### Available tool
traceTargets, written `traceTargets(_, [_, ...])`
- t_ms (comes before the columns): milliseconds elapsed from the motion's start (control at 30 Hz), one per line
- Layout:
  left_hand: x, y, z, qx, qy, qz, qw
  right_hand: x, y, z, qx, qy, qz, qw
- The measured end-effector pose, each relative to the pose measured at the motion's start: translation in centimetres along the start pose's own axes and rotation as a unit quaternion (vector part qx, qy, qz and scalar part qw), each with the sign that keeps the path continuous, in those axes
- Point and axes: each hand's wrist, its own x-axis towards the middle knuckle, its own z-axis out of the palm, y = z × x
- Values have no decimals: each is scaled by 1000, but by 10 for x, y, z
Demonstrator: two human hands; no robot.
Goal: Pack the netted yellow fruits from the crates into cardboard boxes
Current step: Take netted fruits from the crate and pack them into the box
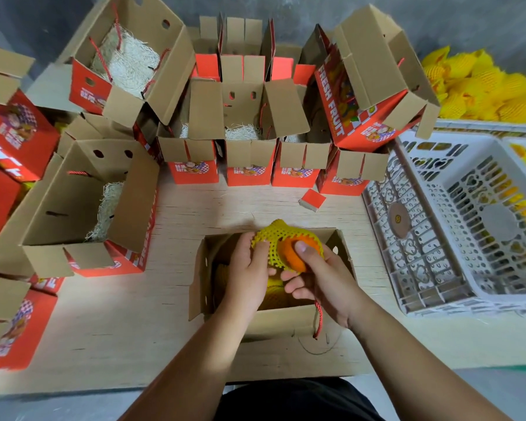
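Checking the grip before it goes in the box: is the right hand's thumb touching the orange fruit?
Touching. The head view shows the right hand with its thumb pressed on the fruit where the net is open.

Under both hands, the open box's (289, 320) contents are mostly hidden; only yellow patches show. The right hand's (322, 275) palm covers the fruit's (292, 253) underside. Right of it, the netted-fruit pile (480, 86) is cut off.

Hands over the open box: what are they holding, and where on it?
One orange fruit in yellow foam netting. Left hand pinches the netting; right hand grips the fruit's exposed side.
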Motion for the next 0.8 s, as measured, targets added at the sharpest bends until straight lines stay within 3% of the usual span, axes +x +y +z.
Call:
traceTargets(367, [-13, 7, 2, -20, -43, 37, 998, 3, 8, 12, 10, 116, -46, 992])
traceTargets(467, [-17, 8, 4, -41, -83, 51, 994, 5, 12, 7, 15, 102, -86, 991])
traceTargets(533, [-16, 7, 2, 13, -110, 43, 993, 5, 11, 1, 16, 75, -82, 994])
traceTargets(667, [-19, 5, 0, 134, -177, 46, 974, 2, 1, -11, 224, -11, -16, 974])
traceTargets(733, [-22, 10, 0, 154, -211, 35, 965, 0, -2, -13, 264, -7, -14, 964])
traceTargets(800, [-24, 18, 0, 142, -239, 19, 961, 2, 0, -11, 226, 26, -32, 973])
